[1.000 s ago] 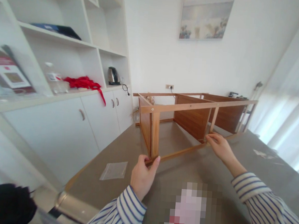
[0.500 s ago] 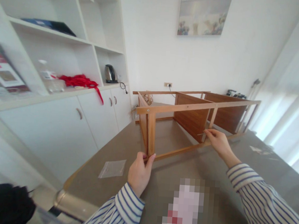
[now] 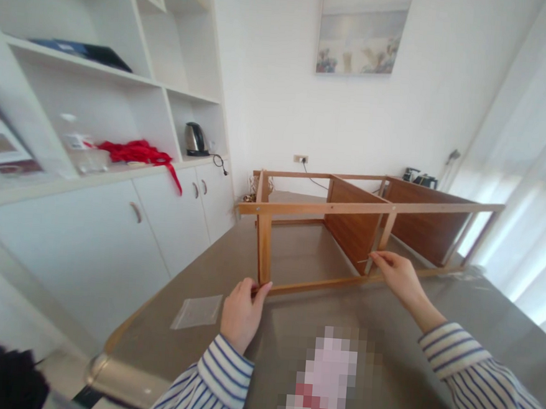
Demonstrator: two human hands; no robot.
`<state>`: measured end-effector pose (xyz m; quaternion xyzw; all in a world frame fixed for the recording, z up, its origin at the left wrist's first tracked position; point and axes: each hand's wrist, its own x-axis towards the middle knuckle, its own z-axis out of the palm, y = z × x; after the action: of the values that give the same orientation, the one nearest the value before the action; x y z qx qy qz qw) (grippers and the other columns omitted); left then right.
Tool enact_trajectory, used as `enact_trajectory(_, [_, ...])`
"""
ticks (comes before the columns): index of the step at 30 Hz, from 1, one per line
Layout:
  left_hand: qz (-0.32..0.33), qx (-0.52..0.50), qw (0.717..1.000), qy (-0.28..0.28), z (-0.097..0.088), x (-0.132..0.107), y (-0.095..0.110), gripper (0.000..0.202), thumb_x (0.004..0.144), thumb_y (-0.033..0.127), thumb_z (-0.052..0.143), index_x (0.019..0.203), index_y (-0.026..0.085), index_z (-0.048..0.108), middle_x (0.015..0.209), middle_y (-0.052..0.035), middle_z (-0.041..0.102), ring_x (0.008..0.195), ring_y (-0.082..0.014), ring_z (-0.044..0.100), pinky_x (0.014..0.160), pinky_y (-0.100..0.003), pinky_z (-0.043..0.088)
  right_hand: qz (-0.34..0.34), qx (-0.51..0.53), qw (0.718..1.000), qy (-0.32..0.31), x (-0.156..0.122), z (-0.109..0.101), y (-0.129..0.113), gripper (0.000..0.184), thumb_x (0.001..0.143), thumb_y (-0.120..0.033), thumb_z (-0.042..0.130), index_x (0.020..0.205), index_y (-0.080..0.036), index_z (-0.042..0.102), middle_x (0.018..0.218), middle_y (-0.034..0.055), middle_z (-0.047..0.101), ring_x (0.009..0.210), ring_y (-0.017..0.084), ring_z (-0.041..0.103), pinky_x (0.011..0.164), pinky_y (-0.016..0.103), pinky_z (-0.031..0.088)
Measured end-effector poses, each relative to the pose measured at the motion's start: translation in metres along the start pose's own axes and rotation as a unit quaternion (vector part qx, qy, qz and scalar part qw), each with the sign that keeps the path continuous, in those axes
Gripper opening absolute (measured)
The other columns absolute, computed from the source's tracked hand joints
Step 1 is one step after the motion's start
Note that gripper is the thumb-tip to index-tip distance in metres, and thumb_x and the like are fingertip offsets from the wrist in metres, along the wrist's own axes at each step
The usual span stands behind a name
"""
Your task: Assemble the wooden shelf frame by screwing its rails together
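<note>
A wooden shelf frame (image 3: pixel 310 207) with brown panels lies on its side on the grey-brown table (image 3: pixel 291 349). My left hand (image 3: pixel 241 314) is closed on its near left bottom corner, with thumb and fingers around the rail end. Beside the middle upright, inside the near face, my right hand (image 3: pixel 399 279) pinches a thin pale rod (image 3: pixel 361 261) that points left toward the shelf panel (image 3: pixel 353 226). Too little of the rod shows to tell its kind. A flat clear plastic bag (image 3: pixel 196 312) lies left of my left hand.
A blurred pinkish item (image 3: pixel 331 364) lies at the near table edge. To the left stands a white cabinet (image 3: pixel 79 234) bearing red ribbon (image 3: pixel 134 151) and a kettle (image 3: pixel 196 139). White curtains (image 3: pixel 529 154) hang at the right. Scraps (image 3: pixel 469 274) lie at the table's right.
The shelf frame has swung round a little, its right end moving right and nearer. Both hands keep their holds, and the view has shifted slightly.
</note>
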<state>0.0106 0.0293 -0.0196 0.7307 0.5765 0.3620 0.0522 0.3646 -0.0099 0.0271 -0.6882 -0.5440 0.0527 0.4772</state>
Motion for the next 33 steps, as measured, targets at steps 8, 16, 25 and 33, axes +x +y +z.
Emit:
enact_trajectory(8, [-0.011,0.077,0.996,-0.037,-0.005,0.001,-0.001,0.043,0.089,0.056,0.035,0.077,0.02,0.056,0.078,-0.0065,0.067,0.077,-0.0237,0.062,0.067,-0.031,0.041,-0.008,-0.009,1.0,-0.014,-0.014,-0.001,0.008,0.041,0.08,-0.049,0.052,0.09,-0.014,0.072,0.089,0.0105,0.072,0.084,0.024,0.064,0.078,0.035,0.046])
enact_trajectory(16, [-0.009,0.112,0.993,-0.034,-0.003,0.0,-0.004,0.041,0.089,0.054,0.035,0.079,0.02,0.058,0.087,-0.0077,0.069,0.083,-0.0258,0.062,0.073,-0.034,0.043,-0.019,-0.009,1.0,-0.023,-0.018,0.003,0.011,0.038,0.081,-0.047,0.051,0.086,-0.016,0.072,0.091,0.0106,0.072,0.084,0.024,0.064,0.079,0.035,0.046])
enact_trajectory(25, [0.019,0.115,0.993,-0.025,-0.002,0.0,-0.009,0.043,0.089,0.053,0.037,0.081,0.019,0.061,0.084,-0.009,0.069,0.079,-0.0253,0.063,0.073,-0.035,0.044,-0.028,-0.011,0.999,-0.041,-0.022,0.002,0.013,0.036,0.082,-0.042,0.048,0.091,-0.016,0.071,0.089,0.0101,0.071,0.083,0.022,0.064,0.078,0.032,0.047])
enact_trajectory(33, [0.188,0.119,0.957,0.184,-0.033,-0.006,0.027,0.028,0.085,0.041,0.054,0.09,0.014,0.056,0.087,-0.0121,0.065,0.085,-0.0263,0.058,0.081,-0.039,0.045,0.008,-0.044,0.998,-0.045,-0.047,-0.022,0.029,0.039,0.082,-0.046,0.046,0.088,-0.017,0.071,0.087,0.0092,0.072,0.082,0.023,0.065,0.074,0.031,0.047])
